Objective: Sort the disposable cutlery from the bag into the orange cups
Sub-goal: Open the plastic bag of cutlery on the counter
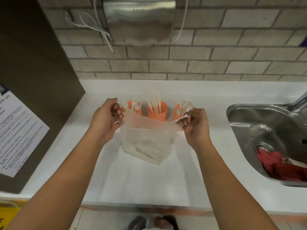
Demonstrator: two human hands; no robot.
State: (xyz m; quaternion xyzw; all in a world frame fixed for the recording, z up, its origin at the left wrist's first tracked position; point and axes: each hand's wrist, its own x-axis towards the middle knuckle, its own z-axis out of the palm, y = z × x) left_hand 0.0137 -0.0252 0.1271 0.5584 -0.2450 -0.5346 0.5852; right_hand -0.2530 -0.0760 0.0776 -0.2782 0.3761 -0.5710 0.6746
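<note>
Over the counter (149, 188), one bag (146, 135) gripped between left hand (106, 121) and right hand (196, 126), three orange cups (157, 112) behind.

A white counter (141, 185) fills the middle of the frame. Three orange cups (157, 113) stand in a row at its centre, near the back. Just below them a clear bag (146, 140) seems to rest on the counter, though it may hang free. A steel sink (265, 130) is set in at the right.

- One camera only, worn on the person's head; it looks forward and down at the white surface (149, 188)
- It sits near; the brick wall (216, 55) fills the top
</note>
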